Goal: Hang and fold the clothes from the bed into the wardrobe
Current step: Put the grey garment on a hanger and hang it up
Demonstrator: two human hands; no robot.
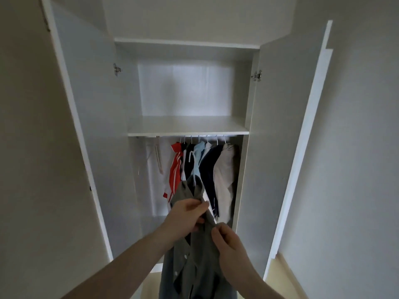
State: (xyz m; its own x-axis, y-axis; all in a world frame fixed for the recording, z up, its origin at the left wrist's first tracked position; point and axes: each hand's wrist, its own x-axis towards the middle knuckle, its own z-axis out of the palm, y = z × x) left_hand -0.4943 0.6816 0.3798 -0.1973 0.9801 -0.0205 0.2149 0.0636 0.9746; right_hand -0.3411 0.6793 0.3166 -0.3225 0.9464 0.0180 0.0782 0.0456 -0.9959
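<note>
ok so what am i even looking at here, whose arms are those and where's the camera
There is no machine here. The camera is worn on a person's head and looks forward and down, so the two bare arms reaching in from the bottom are that person's own.

They stand in front of a white wardrobe with both doors open. Its upper shelf has nothing on it that I can see. Below it, several clothes hang on white hangers: red and white, dark, light blue, navy, pale.

Both hands hold a grey buttoned shirt. The left hand has its grip near the collar, and the right hand pinches the cloth lower down. A white hanger sticks up from the shirt's collar, so it looks ready to go on the rail.
</note>
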